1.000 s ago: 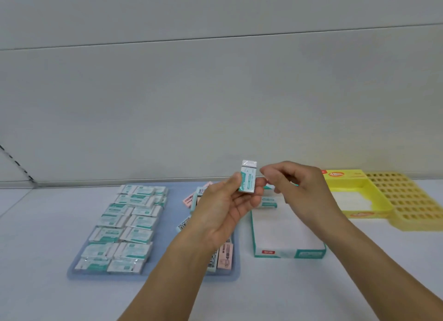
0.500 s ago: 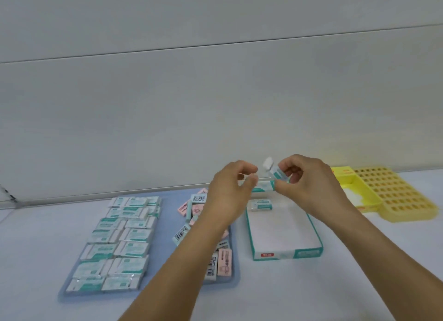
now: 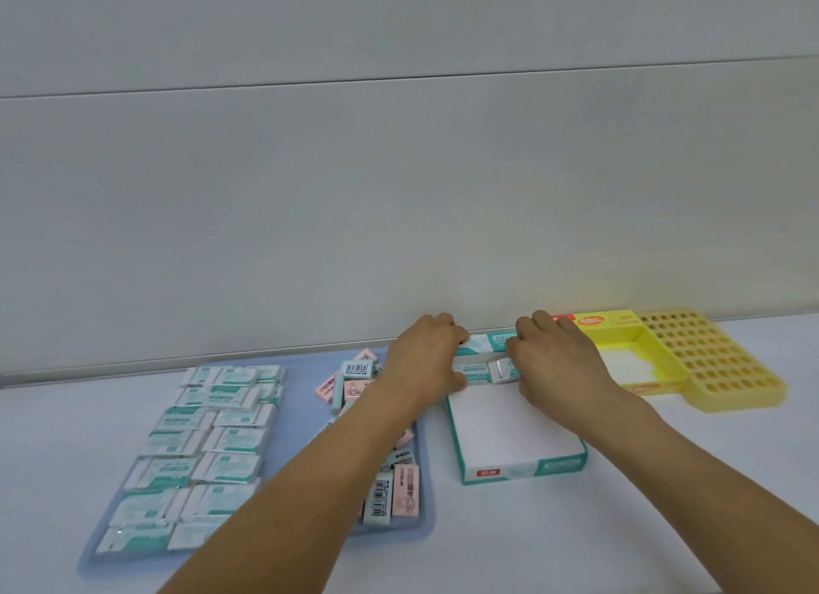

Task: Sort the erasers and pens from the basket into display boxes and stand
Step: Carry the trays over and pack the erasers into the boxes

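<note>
Barely begun: hands (image 3: 487, 363) seating erasers (image 3: 489, 368) at teal box (image 3: 518, 451) centre-frame; tray (image 3: 425, 505) stock, yellow box (image 3: 638, 358), stand (image 3: 718, 363) pending.

table (image 3: 664, 527): white, spans the near ground from left to right | wall (image 3: 399, 194): pale grey, stands along the table's far edge, one thin horizontal seam high up | ledge (image 3: 177, 365): narrow grey strip where wall meets table, far left

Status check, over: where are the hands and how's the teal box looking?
Left hand and right hand at far end of teal display box, seating a teal eraser beside another. Rest of box bare. Nothing in the way.
</note>
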